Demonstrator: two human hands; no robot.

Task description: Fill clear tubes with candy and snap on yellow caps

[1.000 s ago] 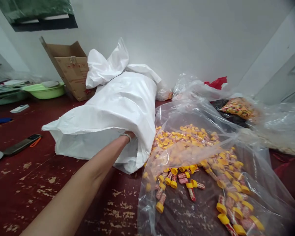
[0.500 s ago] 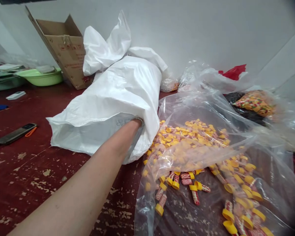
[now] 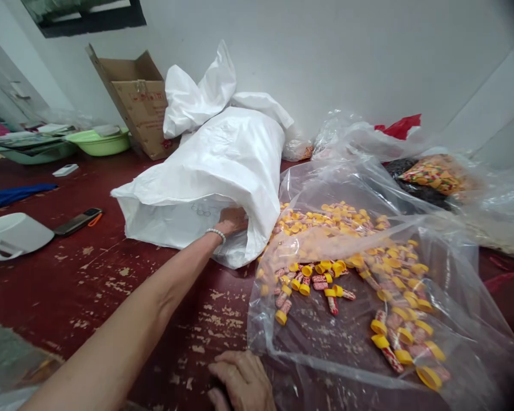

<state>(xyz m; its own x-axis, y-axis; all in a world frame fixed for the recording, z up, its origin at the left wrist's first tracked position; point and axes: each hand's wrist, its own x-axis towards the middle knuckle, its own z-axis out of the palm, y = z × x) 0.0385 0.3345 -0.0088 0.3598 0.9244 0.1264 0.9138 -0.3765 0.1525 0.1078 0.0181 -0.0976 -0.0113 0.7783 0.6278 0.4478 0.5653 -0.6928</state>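
My left hand (image 3: 235,220), with a beaded bracelet at the wrist, reaches inside the mouth of a large white sack (image 3: 240,154) that lies on its side. A fold of the sack hides its fingertips, so what it may hold does not show. At the bottom edge, my right hand (image 3: 245,381) rests loosely curled, thumb apart from the fingers, beside the clear plastic bag (image 3: 325,354). No object shows in it. Inside and under that clear plastic lie many small red-and-white tubes with yellow caps (image 3: 332,299).
An open cardboard box (image 3: 141,108) stands behind the sack. To the left are green basins (image 3: 105,144), a white mug (image 3: 19,234), a phone (image 3: 77,221) and blue cloth (image 3: 12,197). Bagged colourful pieces (image 3: 434,171) lie at the right, on a worn dark red surface (image 3: 154,319).
The view has pulled back and turned left. My left hand has drawn back slightly, so its wrist and back now show in the sack's mouth. My right hand has come into view below.
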